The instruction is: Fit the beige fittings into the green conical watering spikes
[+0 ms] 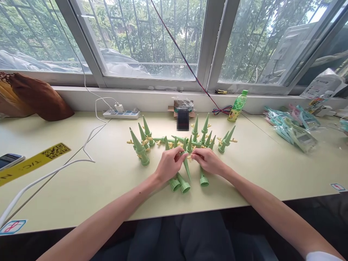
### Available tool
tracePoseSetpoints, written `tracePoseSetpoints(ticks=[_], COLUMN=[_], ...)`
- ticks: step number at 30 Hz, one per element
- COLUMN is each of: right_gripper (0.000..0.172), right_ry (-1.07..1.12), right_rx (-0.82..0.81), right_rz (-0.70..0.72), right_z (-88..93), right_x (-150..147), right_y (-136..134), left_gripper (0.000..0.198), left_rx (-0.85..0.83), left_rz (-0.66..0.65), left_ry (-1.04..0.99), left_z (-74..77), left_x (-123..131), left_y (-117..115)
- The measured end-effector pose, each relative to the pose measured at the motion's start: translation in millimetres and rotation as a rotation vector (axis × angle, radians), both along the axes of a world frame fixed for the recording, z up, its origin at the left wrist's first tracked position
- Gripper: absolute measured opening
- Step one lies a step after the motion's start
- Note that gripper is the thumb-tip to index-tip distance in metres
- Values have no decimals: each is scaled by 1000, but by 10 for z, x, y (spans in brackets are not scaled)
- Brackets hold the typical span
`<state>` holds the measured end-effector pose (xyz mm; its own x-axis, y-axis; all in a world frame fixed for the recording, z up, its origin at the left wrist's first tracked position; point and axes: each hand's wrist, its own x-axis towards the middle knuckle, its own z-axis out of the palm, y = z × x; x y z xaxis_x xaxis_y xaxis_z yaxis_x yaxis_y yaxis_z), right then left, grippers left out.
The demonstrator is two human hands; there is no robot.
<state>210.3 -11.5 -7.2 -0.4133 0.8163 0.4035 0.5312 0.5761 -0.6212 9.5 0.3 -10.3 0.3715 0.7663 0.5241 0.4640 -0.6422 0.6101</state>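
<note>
The cream tabletop (258, 174) carries everything, with the work gathered at its middle. The biggest container, a brown bag (40, 96), slumps at the far left, its contents hidden. At the far right, clear plastic packets (295, 127) hold pale blue objects, too hazy to name. Close to the window ledge, the label on the green-capped drink bottle (237, 107) keeps its fill from being told. Beyond the work, a small carton (170, 108) has crumpled clear film over it; what lies inside cannot be made out. Of the hands, the left hand (171, 162) is closed in a pinch around a green spike (187, 170) whose point slants toward the person; the right hand (207, 160), just beside it, has thumb and fingers drawn together on a small yellow fitting (189, 158). Good handling here probably means bracing the spike by its thick body, well back from the slender tip, and pinching the fitting low so that it meets the spike squarely. Steady, even pressure looks wiser than a hard shove, as so small a piece could skew or slip from the fingertips.
</note>
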Motion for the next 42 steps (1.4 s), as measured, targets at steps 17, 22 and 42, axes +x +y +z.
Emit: tracePoseSetpoints(ticks=[17, 22, 42], right_gripper=[12, 13, 24], right_ry=[67, 45, 135], right_rx=[-17, -1, -22], right_rz=[39, 31, -70], right_z=[-19, -44, 0], right_x=[13, 18, -12], right_y=[3, 7, -14], left_gripper=[16, 15, 27], left_rx=[12, 5, -57], left_rz=[21, 16, -76], left_ry=[13, 0, 13], left_z=[-10, -21, 38], left_x=[-7, -11, -14], left_y=[5, 11, -32])
